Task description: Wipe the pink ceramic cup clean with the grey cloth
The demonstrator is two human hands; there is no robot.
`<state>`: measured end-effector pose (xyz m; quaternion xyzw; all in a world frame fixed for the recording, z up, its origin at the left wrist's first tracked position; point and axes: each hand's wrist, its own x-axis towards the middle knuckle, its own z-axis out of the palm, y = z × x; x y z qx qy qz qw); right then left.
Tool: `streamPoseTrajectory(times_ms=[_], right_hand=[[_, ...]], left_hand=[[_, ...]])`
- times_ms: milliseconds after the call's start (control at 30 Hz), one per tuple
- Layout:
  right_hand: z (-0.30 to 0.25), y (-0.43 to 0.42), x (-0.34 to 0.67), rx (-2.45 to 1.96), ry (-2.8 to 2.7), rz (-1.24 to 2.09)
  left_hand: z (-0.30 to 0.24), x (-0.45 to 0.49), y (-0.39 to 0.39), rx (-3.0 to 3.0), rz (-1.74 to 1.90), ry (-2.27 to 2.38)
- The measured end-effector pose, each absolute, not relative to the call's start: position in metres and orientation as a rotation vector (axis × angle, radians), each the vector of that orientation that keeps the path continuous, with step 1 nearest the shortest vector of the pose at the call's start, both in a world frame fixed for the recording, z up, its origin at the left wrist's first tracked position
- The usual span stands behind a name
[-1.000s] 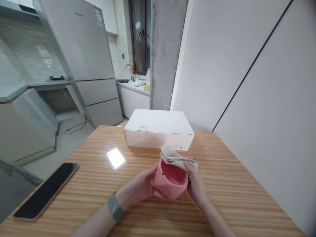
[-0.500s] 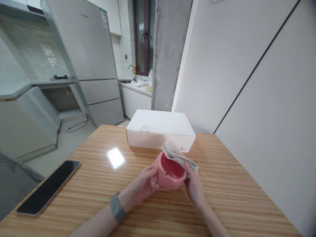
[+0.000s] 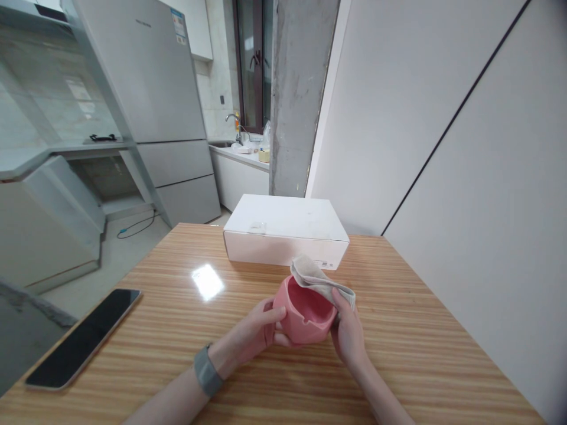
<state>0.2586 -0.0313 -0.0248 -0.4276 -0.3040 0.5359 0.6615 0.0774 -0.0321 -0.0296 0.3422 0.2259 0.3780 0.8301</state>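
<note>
While the left hand [image 3: 256,330] grips the pink bowl [image 3: 305,330] by its left side, the right hand [image 3: 349,337] pinches a folded cloth [image 3: 315,278] over its far-right rim! That puts the bowl right between the two, well in from the wooden table's [image 3: 425,336] side edges, nearer than the white box [image 3: 286,217] by the far edge.

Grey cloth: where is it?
In the head view, right of centre: the grey cloth is in the right hand, at the rim of the pink bowl.
</note>
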Motion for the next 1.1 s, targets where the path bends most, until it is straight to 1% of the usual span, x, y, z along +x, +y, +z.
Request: streamPoseTrajectory(times_ms=[167, 400, 600, 1100], right_hand=[[-0.022, -0.031, 0.26, -0.929, -0.694, 1.271], [-0.024, -0.032, 0.26, -0.834, -0.68, 1.329], [-0.027, -0.027, 0.26, -0.824, -0.731, 1.324], [-0.027, -0.031, 0.252, -0.898, -0.679, 1.228]], left_hand=[[-0.039, 0.075, -0.027, 0.594, 0.691, 0.507], [-0.053, 0.067, -0.022, 0.568, 0.693, 0.467], [-0.046, 0.074, -0.027, 0.587, 0.806, 0.425], [-0.036, 0.082, -0.031, 0.667, 0.941, 0.474]])
